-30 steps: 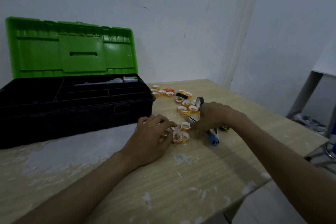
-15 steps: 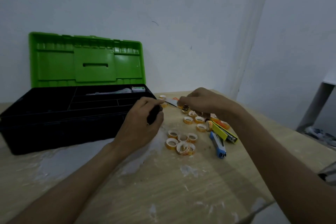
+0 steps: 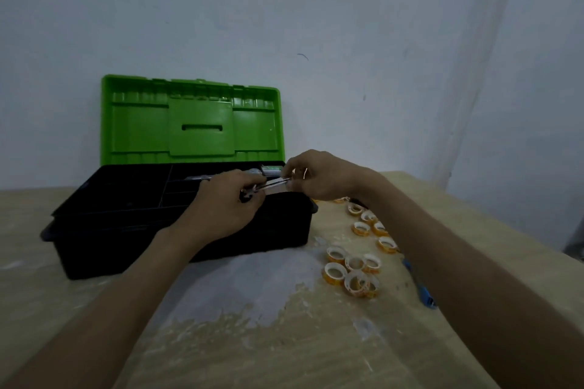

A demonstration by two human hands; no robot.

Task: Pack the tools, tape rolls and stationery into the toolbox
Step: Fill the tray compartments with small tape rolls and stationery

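Tool (image 3: 273,184) has moved from the table (image 3: 284,341) to over the toolbox (image 3: 158,237); left hand (image 3: 221,208) grips its handle, right hand (image 3: 319,175) pinches its tip, so dropping it in looks next

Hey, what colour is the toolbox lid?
The lid is bright green, standing open behind the black toolbox base; clearest in the head view.

Wooden table (image 3: 240,354) (paint-smeared), open toolbox (image 3: 177,230), tape rolls (image 3: 354,271), blue stapler (image 3: 423,290)
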